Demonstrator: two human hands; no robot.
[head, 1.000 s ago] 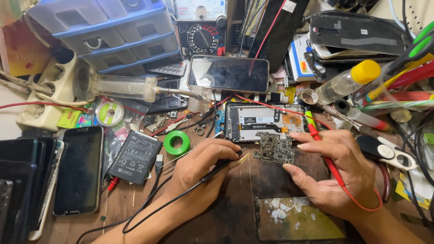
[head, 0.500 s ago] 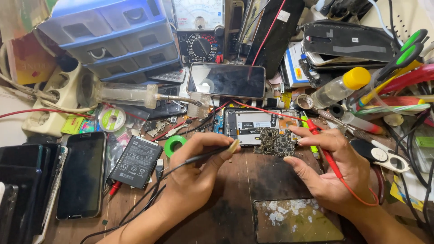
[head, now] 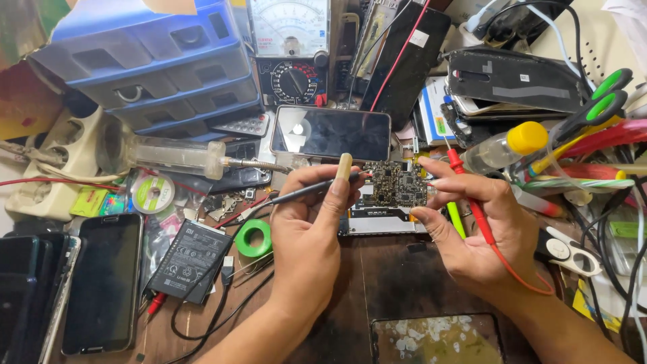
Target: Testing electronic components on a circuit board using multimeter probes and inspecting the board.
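A circuit board (head: 396,183) is pinched at centre frame by the right hand (head: 482,232), with a red probe (head: 472,202). A black probe (head: 306,192), gripped by the left hand (head: 310,232), is touched to its edge; steadier contact seems needed.

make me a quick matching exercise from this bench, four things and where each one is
Things:
1. circuit board
2. red probe
3. black probe
4. green tape roll

Places:
A. lying on the bench left of the left hand
B. in the left hand
C. pinched by right fingertips
D. tucked in the right hand, tip up

Pairs: 1-C, 2-D, 3-B, 4-A
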